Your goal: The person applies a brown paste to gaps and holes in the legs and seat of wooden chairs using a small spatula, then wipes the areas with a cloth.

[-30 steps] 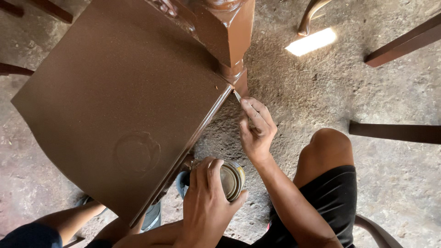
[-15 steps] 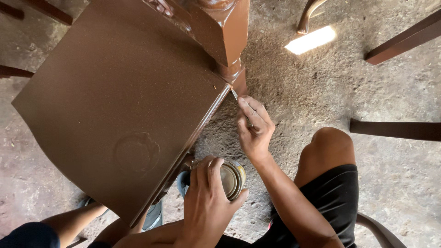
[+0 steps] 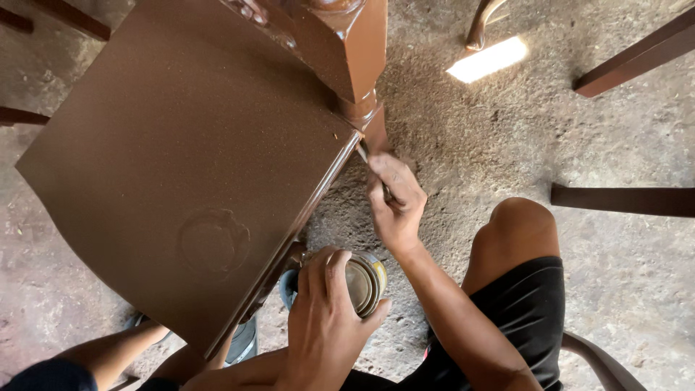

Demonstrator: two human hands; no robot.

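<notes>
Head view: left hand [image 3: 326, 326] grips tin [image 3: 362, 281], right hand [image 3: 394, 199] seemingly holds brush [image 3: 364, 156]

My right hand [image 3: 394, 206] hides most of the thin brush [image 3: 362, 154], so I can't make out its tip. My left hand [image 3: 326, 329] covers the tin [image 3: 365, 282] (contents unreadable). The chair seat [image 3: 188, 166] runs off the far edge.
</notes>
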